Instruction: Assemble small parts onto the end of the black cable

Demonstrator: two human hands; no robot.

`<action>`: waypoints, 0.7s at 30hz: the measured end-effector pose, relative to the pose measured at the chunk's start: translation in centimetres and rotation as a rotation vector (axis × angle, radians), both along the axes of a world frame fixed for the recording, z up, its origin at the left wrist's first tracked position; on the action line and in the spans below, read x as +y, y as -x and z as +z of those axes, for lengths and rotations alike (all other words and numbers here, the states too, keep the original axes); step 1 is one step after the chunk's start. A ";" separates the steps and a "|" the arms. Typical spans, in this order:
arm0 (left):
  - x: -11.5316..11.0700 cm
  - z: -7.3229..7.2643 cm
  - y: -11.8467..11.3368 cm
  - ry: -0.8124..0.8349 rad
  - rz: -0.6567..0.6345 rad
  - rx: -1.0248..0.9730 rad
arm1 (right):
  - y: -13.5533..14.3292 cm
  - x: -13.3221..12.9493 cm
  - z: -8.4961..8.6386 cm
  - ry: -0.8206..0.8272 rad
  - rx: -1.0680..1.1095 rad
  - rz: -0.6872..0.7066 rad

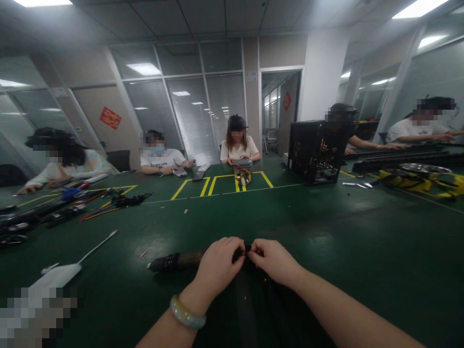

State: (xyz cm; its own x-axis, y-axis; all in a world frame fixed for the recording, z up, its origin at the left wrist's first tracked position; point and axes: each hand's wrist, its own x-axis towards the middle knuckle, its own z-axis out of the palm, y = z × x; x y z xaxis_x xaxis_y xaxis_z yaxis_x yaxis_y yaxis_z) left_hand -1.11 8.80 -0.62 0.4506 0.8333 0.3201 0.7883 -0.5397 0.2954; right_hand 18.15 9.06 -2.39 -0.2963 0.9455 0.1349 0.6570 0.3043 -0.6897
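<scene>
Both hands meet at the near middle of the green table point(174, 314). My left hand point(219, 263), with a bangle point(186, 313) on its wrist, is closed, thumb and fingers pinching a small dark part point(247, 249). From the other side my right hand point(272, 261) pinches the same part. Fingers cover most of it, so its kind does not show. Behind and left of my left hand lies a dark cylindrical tool point(177, 261) with a narrow metal tip; its far end is hidden. Long dark strips point(250, 309) run from under the hands toward me.
At left are tangled cables point(116, 200) and a white object with a thin stem point(68, 270). A black computer case point(317, 152) stands at back right, near a yellow-and-black bundle point(420, 181). Several people sit around the table; one handles a wired grey box point(242, 166).
</scene>
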 end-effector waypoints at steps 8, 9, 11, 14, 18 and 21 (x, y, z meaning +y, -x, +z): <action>-0.2 0.3 -0.1 0.012 0.014 0.013 | 0.1 -0.4 0.9 0.032 -0.020 -0.006; -0.2 0.3 -0.1 0.011 -0.004 0.023 | 0.1 -0.4 0.9 0.031 -0.020 0.000; -0.1 0.3 -0.1 0.008 -0.034 0.029 | 0.1 -0.3 0.9 0.026 -0.023 0.004; -0.1 0.2 -0.1 -0.001 -0.022 0.010 | 0.1 -0.2 0.6 0.013 -0.024 -0.005; -0.1 0.0 -0.1 0.002 0.027 -0.009 | 0.1 -0.2 0.6 0.019 -0.010 -0.002; 0.0 0.1 0.0 0.002 -0.008 -0.005 | 0.0 -0.3 0.7 0.028 -0.011 0.001</action>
